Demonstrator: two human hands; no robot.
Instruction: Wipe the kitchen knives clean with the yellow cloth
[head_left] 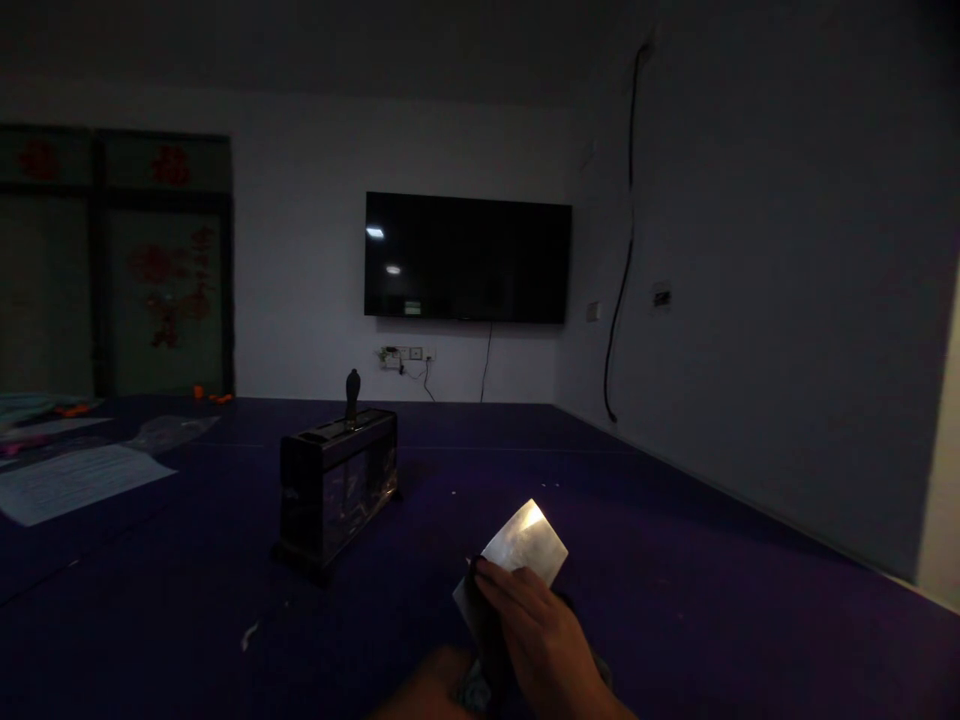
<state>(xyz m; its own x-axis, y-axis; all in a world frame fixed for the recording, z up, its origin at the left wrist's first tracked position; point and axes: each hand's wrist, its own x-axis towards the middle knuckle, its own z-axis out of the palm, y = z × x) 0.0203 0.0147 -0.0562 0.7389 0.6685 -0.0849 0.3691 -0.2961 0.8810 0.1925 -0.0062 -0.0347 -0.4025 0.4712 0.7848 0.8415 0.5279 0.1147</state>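
Note:
A broad shiny cleaver blade [525,545] catches the light low in the middle of the view, tilted up and away from me. My right hand [544,640] lies over its near end, fingers curled and pressed on the metal, with something dark under them. Only a dim patch of my left hand [427,690] shows at the bottom edge, beside a greyish bit of cloth [474,690]; its fingers are hidden. A dark knife block [334,490] with a clear side stands to the left beyond the blade, one black knife handle [352,395] sticking out of its top.
The dark purple table surface [675,600] runs to the walls. Paper sheets [75,480] and a plastic bag [169,432] lie at the far left. A black television [466,258] hangs on the back wall, and a cable [626,240] runs down the right wall.

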